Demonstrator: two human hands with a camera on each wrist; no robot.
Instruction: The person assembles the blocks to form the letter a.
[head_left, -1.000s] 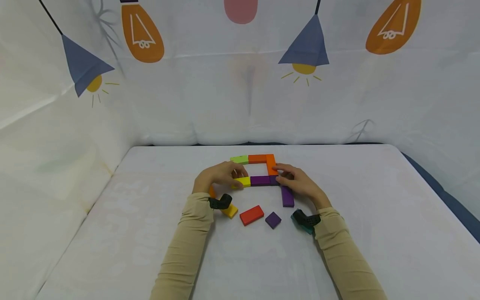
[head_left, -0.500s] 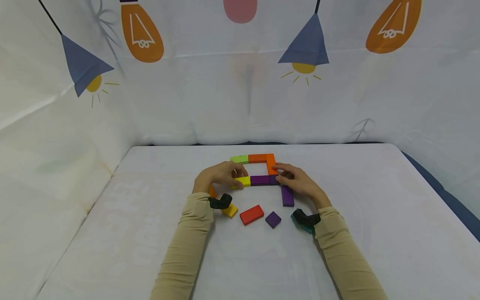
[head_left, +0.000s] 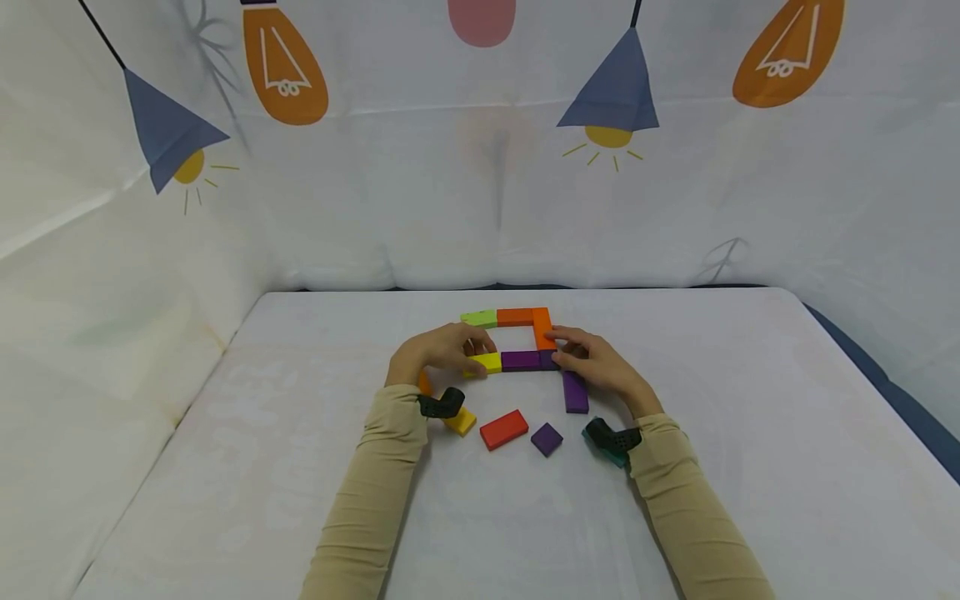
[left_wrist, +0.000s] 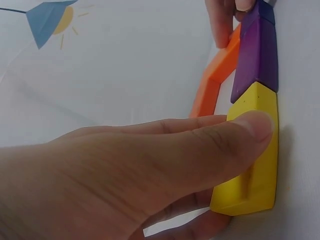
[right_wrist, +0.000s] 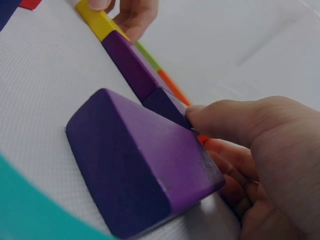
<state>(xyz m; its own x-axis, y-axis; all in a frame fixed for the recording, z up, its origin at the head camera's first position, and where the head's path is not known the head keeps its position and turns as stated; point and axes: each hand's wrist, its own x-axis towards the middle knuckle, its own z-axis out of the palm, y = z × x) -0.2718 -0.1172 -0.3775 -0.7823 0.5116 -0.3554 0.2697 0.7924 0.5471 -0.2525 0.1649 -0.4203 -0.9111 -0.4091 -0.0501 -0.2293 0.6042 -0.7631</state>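
Note:
A yellow block (left_wrist: 255, 155) forms the left end of a row, between the thumb and fingers of my left hand (head_left: 442, 346). The thumb lies on its near side. A purple block (head_left: 521, 361) adjoins it, then a short dark purple block (right_wrist: 165, 105). My right hand (head_left: 596, 367) touches the dark purple block's right end with its thumb, while a fingertip is at the upright orange block (head_left: 542, 329) behind it. Another orange block (head_left: 514, 317) and a light green block (head_left: 478, 318) make the back row. Nearer, a larger purple block (right_wrist: 150, 155) lies below my right hand.
In front on the white table (head_left: 525, 533) lie a red block (head_left: 504, 430), a small purple block (head_left: 547, 440) and another yellow block (head_left: 461, 422). A teal block (head_left: 603, 450) is partly hidden by the right wrist camera. An orange piece (head_left: 425, 383) shows beside the left wrist.

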